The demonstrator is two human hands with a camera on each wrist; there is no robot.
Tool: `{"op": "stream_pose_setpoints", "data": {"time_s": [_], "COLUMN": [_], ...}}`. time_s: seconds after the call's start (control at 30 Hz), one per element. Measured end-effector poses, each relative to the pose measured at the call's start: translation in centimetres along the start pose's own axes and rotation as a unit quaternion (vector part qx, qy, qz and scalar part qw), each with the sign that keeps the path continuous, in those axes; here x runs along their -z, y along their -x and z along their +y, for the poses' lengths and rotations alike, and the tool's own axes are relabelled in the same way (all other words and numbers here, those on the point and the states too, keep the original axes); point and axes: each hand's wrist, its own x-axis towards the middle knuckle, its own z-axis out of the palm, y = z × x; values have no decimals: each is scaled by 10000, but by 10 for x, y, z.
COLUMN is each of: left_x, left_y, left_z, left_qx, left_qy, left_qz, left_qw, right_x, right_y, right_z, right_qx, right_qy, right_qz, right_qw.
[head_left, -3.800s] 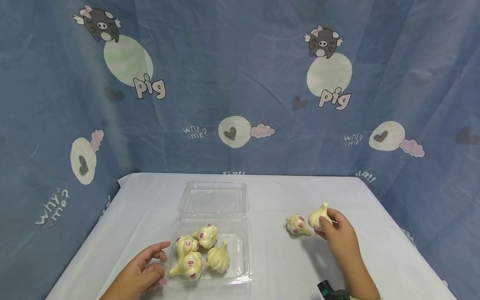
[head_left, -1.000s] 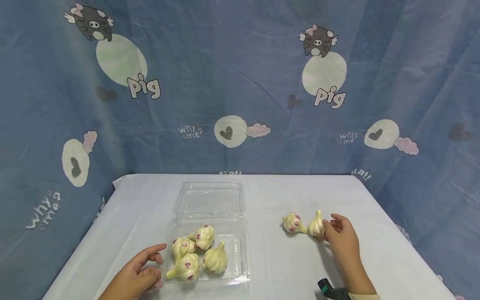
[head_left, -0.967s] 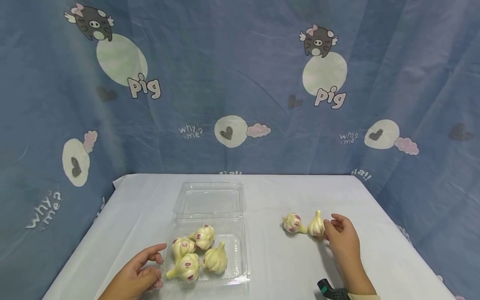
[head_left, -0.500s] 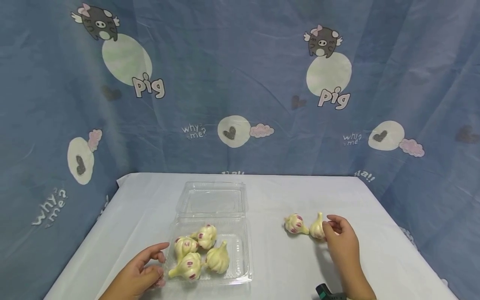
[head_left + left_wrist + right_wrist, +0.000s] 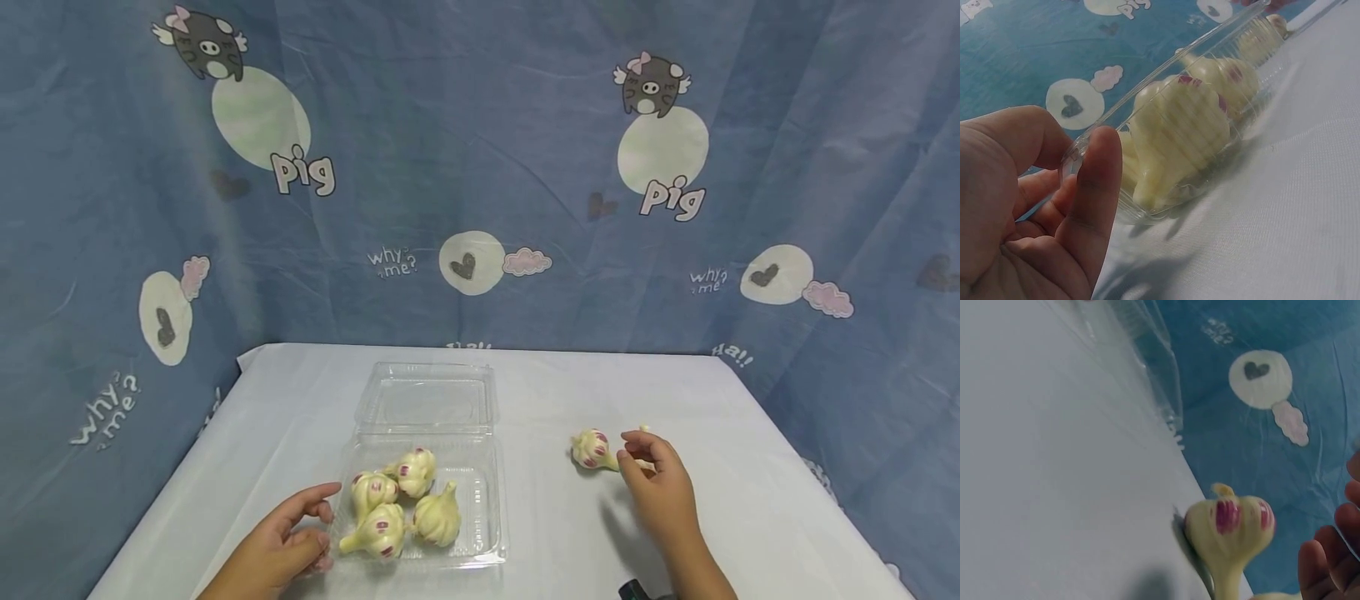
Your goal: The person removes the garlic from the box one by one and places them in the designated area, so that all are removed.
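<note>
My left hand (image 5: 277,542) pinches the left rim of a clear plastic clamshell box (image 5: 480,500), thumb and index finger on either side of its edge in the left wrist view. Several garlic bulbs lie inside, one plain garlic bulb (image 5: 437,515) at the right and others with purple patches. On the table to the right lies a purple-marked garlic bulb (image 5: 591,449), its stem pointing right. My right hand (image 5: 663,492) hovers by that stem, fingers loosely bent and holding nothing. Behind it, a second garlic bulb (image 5: 644,428) is mostly hidden, only the stem tip and a sliver showing.
The box's lid (image 5: 427,400) lies folded back toward the far side. A white cloth covers the table (image 5: 547,533). A blue printed curtain (image 5: 480,167) hangs behind and along both sides. A black wrist device (image 5: 633,590) shows at the bottom edge.
My right hand has set down the plain garlic bulb it held earlier, let go and shifted left in front of it. The left hand stays on the box.
</note>
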Motion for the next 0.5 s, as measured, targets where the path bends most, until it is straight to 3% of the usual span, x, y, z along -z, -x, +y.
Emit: {"op": "stream_pose_setpoints", "data": {"time_s": [0.5], "left_x": [-1], "left_y": [0], "left_z": [1], "left_qx": [-39], "left_qy": [42], "left_qz": [-14], "left_qw": [10000], "right_x": [-22], "right_y": [15], "right_z": [-9], "right_qx": [622], "right_qy": [-686], "right_qz": [-613], "right_qw": [9938]}}
